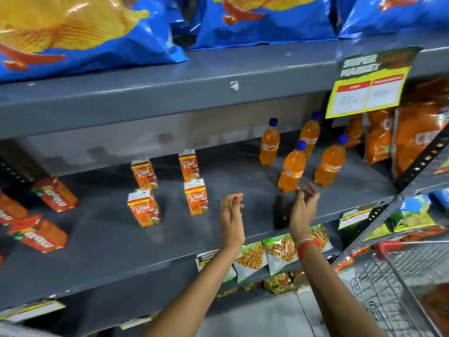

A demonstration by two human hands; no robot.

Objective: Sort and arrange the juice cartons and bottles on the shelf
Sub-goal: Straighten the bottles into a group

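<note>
Head view: a grey metal shelf (121, 244) carries the drinks; four upright juice cartons (143, 207) stand in a loose square near its middle, two toward the back wall and two nearer the front edge, all apart from one another; toward the left end more cartons lie on their sides (55, 193), red and orange; toward the right end four orange bottles (292, 166) with blue caps stand upright, two near the back and two further forward, none touching; beyond them, at the right end, orange snack packets (379, 139) lean against the back. The left hand (231, 216) hovers above the front half of the shelf, between cartons and bottles, its grip released and empty, fingers loosely curled; the right hand (304, 207) is raised just in front of the nearest bottle, fingers spread and holding nothing, fingertips near the bottle's base; whether they touch it I cannot tell. Blue crisp bags (264, 20) fill the shelf above; a yellow price card (369, 88) hangs from that shelf's front edge at the right.
</note>
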